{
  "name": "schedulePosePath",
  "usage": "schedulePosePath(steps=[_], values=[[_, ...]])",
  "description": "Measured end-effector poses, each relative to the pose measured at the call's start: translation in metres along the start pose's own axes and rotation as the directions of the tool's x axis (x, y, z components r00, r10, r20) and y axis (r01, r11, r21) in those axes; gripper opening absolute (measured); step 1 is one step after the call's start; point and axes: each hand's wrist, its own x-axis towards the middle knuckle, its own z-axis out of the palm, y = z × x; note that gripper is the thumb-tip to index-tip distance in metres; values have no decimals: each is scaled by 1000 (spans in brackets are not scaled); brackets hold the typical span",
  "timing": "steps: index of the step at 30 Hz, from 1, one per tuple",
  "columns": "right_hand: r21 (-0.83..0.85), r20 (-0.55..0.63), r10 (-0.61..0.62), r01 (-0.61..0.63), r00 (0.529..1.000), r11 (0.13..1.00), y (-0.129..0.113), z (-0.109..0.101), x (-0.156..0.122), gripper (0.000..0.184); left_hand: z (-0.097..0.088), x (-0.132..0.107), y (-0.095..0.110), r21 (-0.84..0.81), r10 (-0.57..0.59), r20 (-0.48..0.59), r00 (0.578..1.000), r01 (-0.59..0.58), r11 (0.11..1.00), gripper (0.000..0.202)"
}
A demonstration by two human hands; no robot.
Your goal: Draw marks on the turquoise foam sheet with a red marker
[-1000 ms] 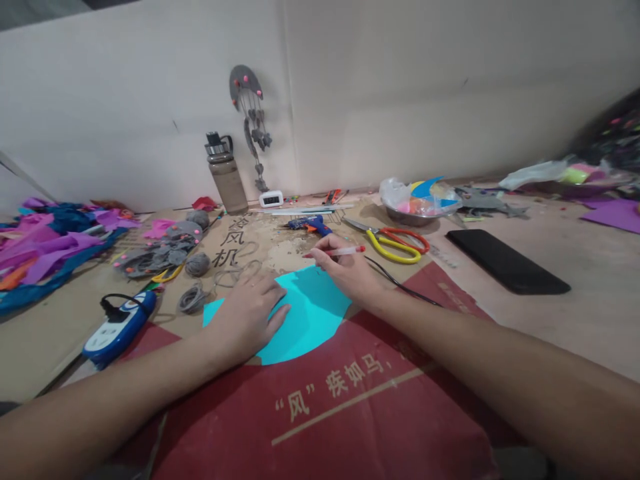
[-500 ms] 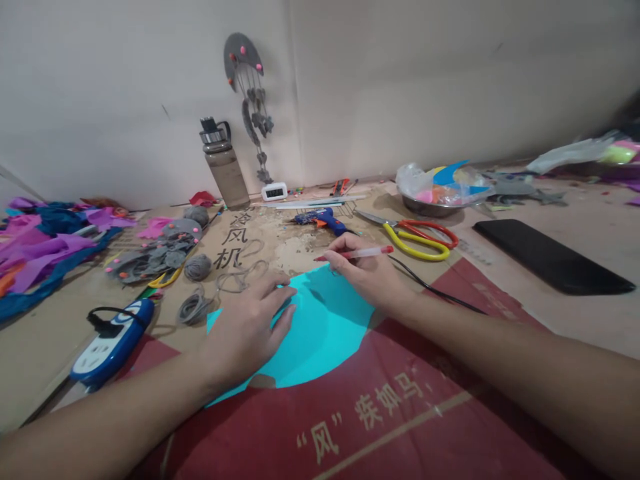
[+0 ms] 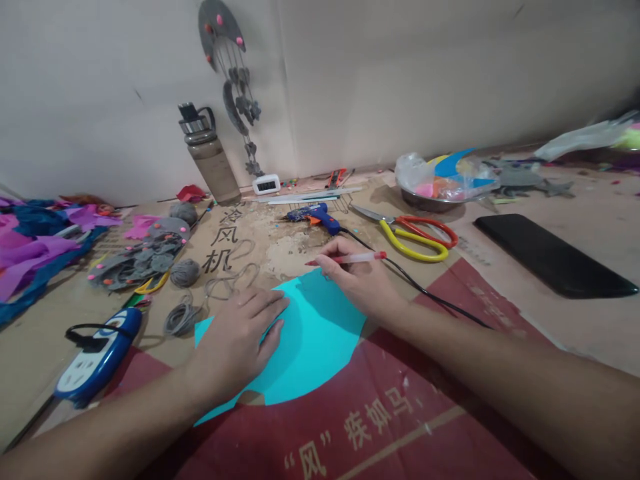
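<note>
Power strip (image 3: 99,357) lay at nine o'clock from the turquoise sheet (image 3: 310,357), which rested on printed cardboard (image 3: 240,447). The left hand (image 3: 244,330) pressed palm down on the sheet's left part, its grip loose, thumb apart from the fingers. A blue glue gun (image 3: 323,217) sat at twelve o'clock. The right hand (image 3: 357,283) had its grip clamped on a red pen (image 3: 367,257), tip toward nine o'clock near the far edge. Scissors (image 3: 417,247) lay between one and two o'clock.
</note>
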Motion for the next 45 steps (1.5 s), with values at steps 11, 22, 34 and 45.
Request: schedulePosePath(steps=[11, 22, 34, 45], values=[[40, -43, 11, -9, 999, 999, 3, -4, -3, 21, 2, 1, 0, -47, -9, -14, 1000, 9, 999, 29], [-89, -100, -168, 160, 981, 983, -1, -9, -8, 23, 0, 5, 4, -41, -10, 6, 1000, 10, 999, 29], [-242, 18, -343, 337, 939, 910, 2, -4, -8, 18, 2, 6, 4, -44, -5, -19, 1000, 4, 999, 24], [-233, 58, -326, 330, 944, 915, 3, -3, -7, 22, 4, 5, 5, 14, 27, -24, 999, -27, 1000, 25]])
